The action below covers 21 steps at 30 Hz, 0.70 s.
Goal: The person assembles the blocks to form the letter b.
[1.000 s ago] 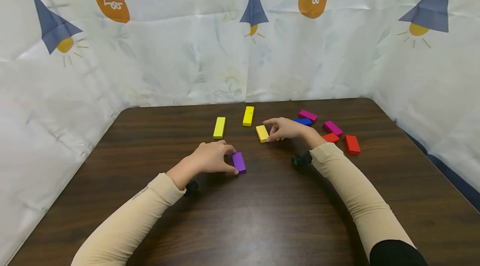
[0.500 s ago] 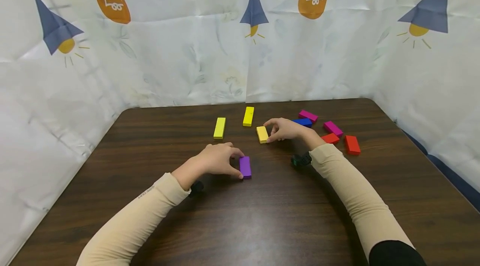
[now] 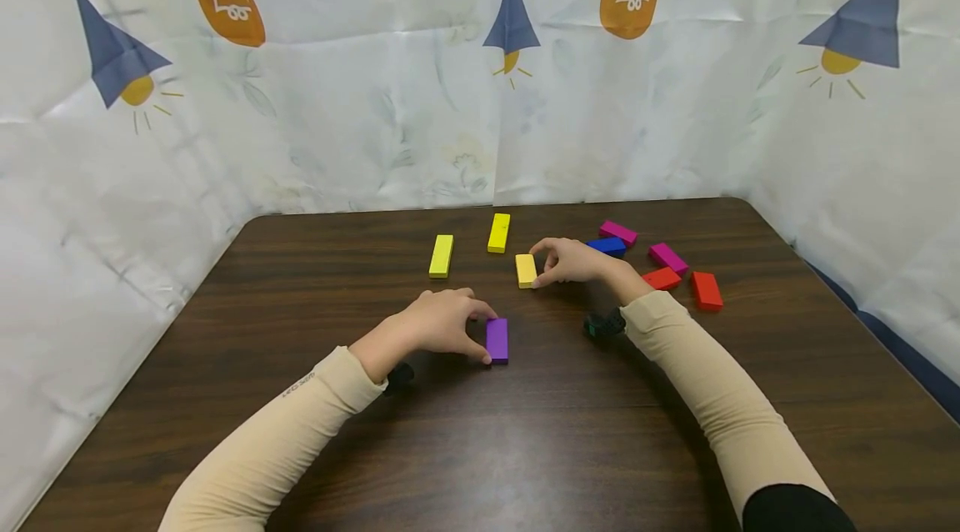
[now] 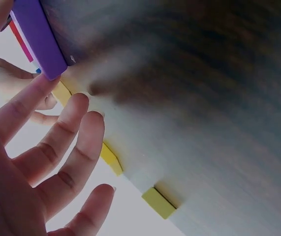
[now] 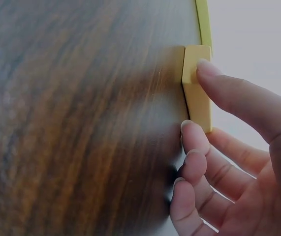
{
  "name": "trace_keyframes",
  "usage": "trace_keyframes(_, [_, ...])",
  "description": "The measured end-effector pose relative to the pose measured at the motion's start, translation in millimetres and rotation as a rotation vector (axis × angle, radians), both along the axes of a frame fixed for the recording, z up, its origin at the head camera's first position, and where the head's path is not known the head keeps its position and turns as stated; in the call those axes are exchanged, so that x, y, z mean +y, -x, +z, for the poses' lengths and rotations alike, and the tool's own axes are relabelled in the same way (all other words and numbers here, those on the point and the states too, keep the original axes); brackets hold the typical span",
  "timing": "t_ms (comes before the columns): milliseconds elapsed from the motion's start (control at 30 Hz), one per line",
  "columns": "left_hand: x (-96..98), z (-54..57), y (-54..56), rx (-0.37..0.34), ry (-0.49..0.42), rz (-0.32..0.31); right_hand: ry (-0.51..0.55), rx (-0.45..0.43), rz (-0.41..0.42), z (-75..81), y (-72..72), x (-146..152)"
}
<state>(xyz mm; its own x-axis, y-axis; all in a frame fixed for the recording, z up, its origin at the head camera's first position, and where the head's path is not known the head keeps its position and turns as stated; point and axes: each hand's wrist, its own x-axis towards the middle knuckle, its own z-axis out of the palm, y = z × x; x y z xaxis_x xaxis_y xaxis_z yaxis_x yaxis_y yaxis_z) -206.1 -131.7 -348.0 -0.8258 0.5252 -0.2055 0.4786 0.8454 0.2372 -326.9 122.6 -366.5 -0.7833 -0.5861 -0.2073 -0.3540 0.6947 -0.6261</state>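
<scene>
In the head view my left hand pinches a purple block by its two ends, thumb at the near end and index finger at the far end. The left wrist view shows the other fingers spread away from this purple block. Farther back, my right hand pinches a light orange-yellow block between thumb and index finger. Seen from the right wrist, the thumb presses on one end of that block, and the remaining fingers curl beside it near the table.
Two yellow blocks, one on the left and one farther back, lie on the dark wooden table. Right of my right hand lie a blue block, magenta blocks and red blocks. A patterned curtain surrounds the table.
My left hand has moved right and slightly nearer with the purple block, which has turned to point straight away from me. The light orange-yellow block has turned slightly straighter in my right hand.
</scene>
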Motion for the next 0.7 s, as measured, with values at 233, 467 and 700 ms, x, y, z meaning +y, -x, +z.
trace_keyframes(233, [0.8,1.8,-1.6,-0.002,0.006,-0.008,-0.026,-0.005,0.002,0.9,-2.3,1.2])
trace_keyframes(467, [2.0,-0.1,-3.2,-0.014,0.006,-0.007,-0.042,-0.007,0.011,2.5,-4.4,0.4])
trace_keyframes(700, [3.9,-0.8,-4.9,-0.045,-0.008,-0.016,-0.059,-0.006,0.04,2.7,-9.7,-1.5])
